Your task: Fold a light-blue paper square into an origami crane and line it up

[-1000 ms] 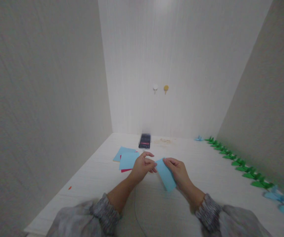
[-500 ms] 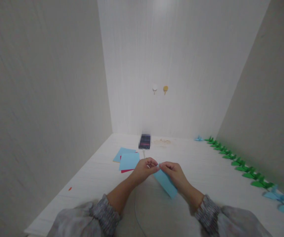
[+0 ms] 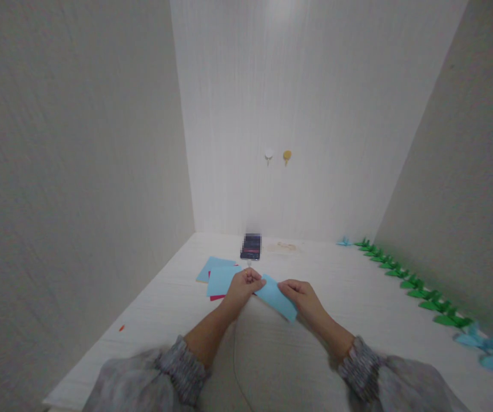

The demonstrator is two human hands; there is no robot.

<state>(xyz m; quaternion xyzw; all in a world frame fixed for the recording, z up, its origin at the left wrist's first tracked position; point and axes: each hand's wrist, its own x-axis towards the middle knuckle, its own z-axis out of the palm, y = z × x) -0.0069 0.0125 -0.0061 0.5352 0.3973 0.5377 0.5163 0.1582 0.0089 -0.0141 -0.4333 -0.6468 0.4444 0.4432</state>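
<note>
A folded light blue paper [image 3: 274, 296] is held just above the white table [image 3: 152, 320] between both hands. My left hand [image 3: 242, 286] pinches its upper left end with the fingers curled. My right hand [image 3: 300, 296] grips its right edge, fingers closed over it. The paper runs slantwise from upper left to lower right. Just left of my left hand lies a small pile of paper sheets [image 3: 221, 277], light blue on top and red beneath.
A dark phone [image 3: 251, 246] lies at the back of the table with a thin cable [image 3: 234, 366] running toward me. A row of green folded paper figures [image 3: 405, 279] lines the right wall, with blue ones [image 3: 486, 346] nearer me. Two small hooks [image 3: 278, 155] are on the back wall.
The blue paper has swung from hanging steeply by my right hand to lying flatter between both hands. My left hand has taken hold of its upper end and moved slightly up and left.
</note>
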